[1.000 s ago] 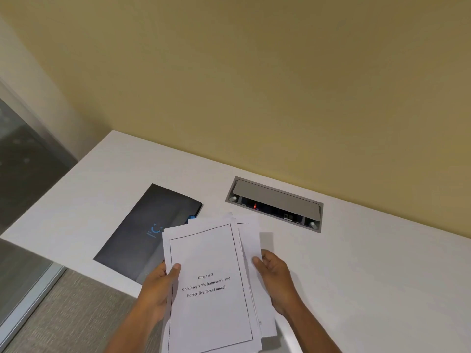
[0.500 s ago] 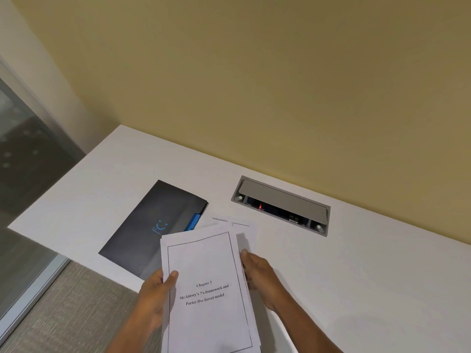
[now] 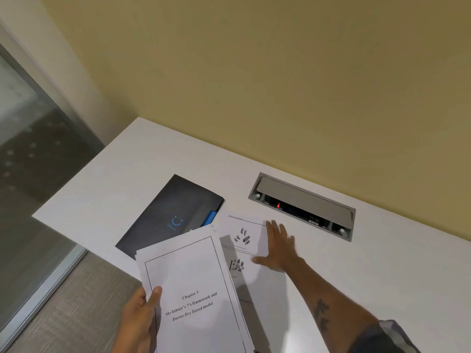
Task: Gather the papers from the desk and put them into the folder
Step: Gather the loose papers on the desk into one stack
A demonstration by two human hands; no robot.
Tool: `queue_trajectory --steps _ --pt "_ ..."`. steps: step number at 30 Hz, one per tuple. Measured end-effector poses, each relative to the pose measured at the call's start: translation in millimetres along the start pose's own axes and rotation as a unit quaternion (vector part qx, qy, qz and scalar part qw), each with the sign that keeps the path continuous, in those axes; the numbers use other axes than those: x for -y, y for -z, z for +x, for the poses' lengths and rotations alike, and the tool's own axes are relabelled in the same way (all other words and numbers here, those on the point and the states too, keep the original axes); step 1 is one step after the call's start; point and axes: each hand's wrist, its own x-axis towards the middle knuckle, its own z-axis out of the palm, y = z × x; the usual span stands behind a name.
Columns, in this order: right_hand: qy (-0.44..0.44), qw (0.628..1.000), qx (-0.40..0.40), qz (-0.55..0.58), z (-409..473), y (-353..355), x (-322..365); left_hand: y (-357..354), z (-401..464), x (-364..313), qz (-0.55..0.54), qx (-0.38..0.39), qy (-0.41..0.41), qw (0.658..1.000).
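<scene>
My left hand (image 3: 140, 319) grips a stack of white papers (image 3: 193, 289) at its left edge; the top sheet reads "Chapter 3". The stack hangs above the desk's front edge and overlaps the lower corner of the black folder (image 3: 168, 212), which lies closed on the white desk (image 3: 356, 271) with a blue logo and a blue tab. A single printed sheet (image 3: 242, 245) with small grey pictures lies flat on the desk to the right of the stack. My right hand (image 3: 279, 244) presses flat on that sheet's right edge, fingers straight.
A grey cable hatch (image 3: 303, 205) with a red light is set into the desk near the yellow wall. A glass partition (image 3: 33, 161) stands to the left. The desk's left edge drops to grey carpet (image 3: 76, 301).
My right hand let go of the stack and reached forward onto a single sheet now lying on the desk. The left hand alone holds the stack, shifted left.
</scene>
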Motion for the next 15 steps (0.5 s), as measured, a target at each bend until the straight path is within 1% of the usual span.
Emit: queue_trajectory --steps 3,8,11,13,14,15 --pt "-0.004 0.998 0.001 -0.068 3.5 -6.7 0.7 3.2 -1.2 3.0 -0.019 -0.016 0.004 1.0" --pt "-0.013 0.996 -0.032 -0.076 -1.0 -15.6 9.0 2.1 -5.7 3.8 -0.029 -0.012 -0.001 1.0" --pt "-0.02 0.998 -0.055 -0.016 -7.8 -23.9 16.1 -1.3 -4.3 4.6 -0.023 -0.009 -0.004 1.0" --pt "-0.036 0.995 -0.089 0.026 -14.4 -31.2 22.2 -3.3 -3.6 4.0 -0.009 -0.007 -0.009 1.0" --pt "-0.055 0.991 -0.111 0.058 -17.6 -35.2 25.5 -4.1 -3.4 3.3 0.004 -0.005 -0.014 1.0" --pt "-0.08 0.982 -0.132 0.113 -20.4 -39.4 29.2 -4.4 -3.2 2.6 0.015 -0.004 -0.019 1.0"
